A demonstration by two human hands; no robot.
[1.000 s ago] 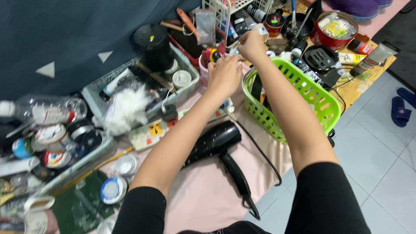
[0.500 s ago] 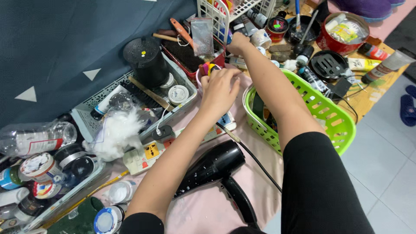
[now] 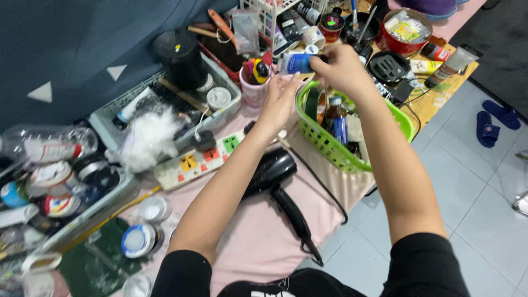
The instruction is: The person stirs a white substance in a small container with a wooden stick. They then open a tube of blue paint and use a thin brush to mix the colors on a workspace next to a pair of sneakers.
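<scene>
Counts of items by kind, head view. Two bare hands: the left hand point(image 3: 280, 104) and the right hand point(image 3: 344, 69). One blue-and-white tube point(image 3: 297, 62). One green slotted plastic basket point(image 3: 330, 146). One black hair dryer point(image 3: 272, 173). One white power strip with coloured switches point(image 3: 192, 162). One pink cup point(image 3: 256, 91). One round red tin point(image 3: 404, 30). One black cylindrical container point(image 3: 179, 55). One tuft of white fluffy fibre point(image 3: 144, 144). Two blue slippers point(image 3: 495, 121) on the tiled floor. One clear plastic bottle lying on its side point(image 3: 49, 146). Smaller jars and lids are too crowded to count reliably.
</scene>
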